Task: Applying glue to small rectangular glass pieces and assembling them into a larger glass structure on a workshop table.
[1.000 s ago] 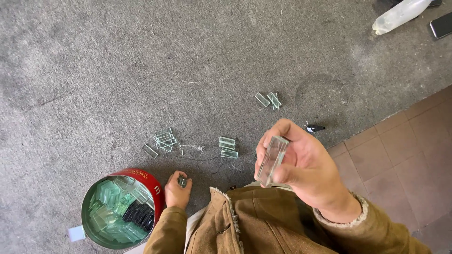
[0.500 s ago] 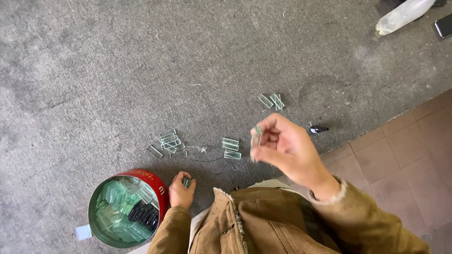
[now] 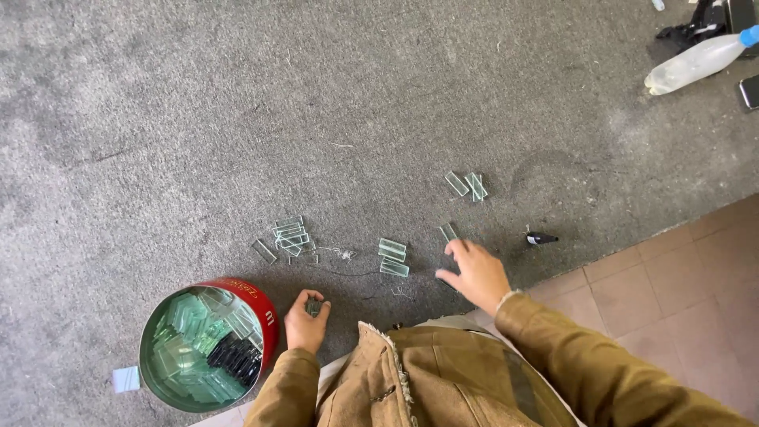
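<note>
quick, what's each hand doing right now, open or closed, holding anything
Left hand: curled shut on a small glass piece, beside the red tin.
Right hand: down on the floor, fingertips at a glass strip; grip cannot be told.

The carpet (image 3: 237, 119) is a mottled grey, worn paler in patches. The small glass strips (image 3: 393, 257) scattered on it are clear with a pale green tint at their edges. The tin (image 3: 265, 312) is red outside with white lettering, its inside filled with the same greenish glass and a black clump. The sleeves (image 3: 569, 348) are olive-brown. The floor tiles (image 3: 680, 277) are a dull pinkish brown. The plastic bottle (image 3: 696, 63) is cloudy white with a blue cap.
</note>
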